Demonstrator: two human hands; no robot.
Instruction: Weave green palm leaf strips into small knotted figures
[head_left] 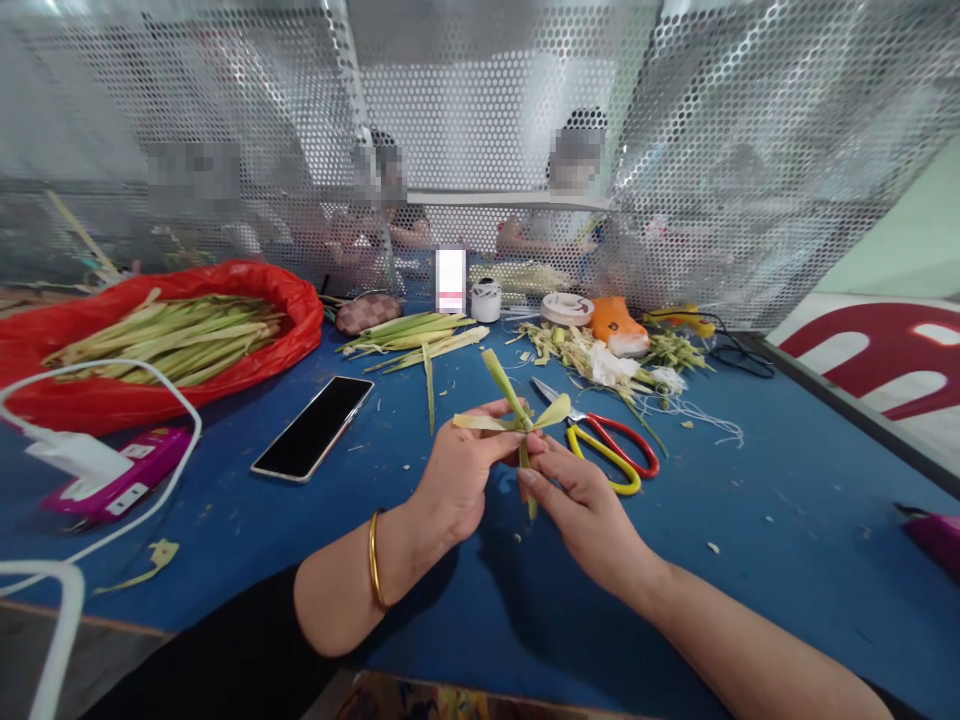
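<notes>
Pale green leaf strips point(504, 382) cross one another in a small star-like piece, held over the middle of the blue table. My left hand point(466, 462) is closed on it from the left, thumb near the crossing. From the right, my right hand point(576, 492) pinches the piece close to its centre and lower strip. Fingers hide part of the crossing. Just beyond my right hand lie scissors point(611, 450) with one red and one yellow handle, blades apart. A single loose strip point(429, 388) rests on the table past my left hand.
At left are a red bag point(300, 300) of leaf strips, a phone point(313, 430) and a purple power strip point(124, 480) with white cable. More strips point(409, 338), a jar point(486, 300), a tape roll point(567, 308) and scraps point(570, 350) line the back, before a perforated screen point(480, 110) with people behind.
</notes>
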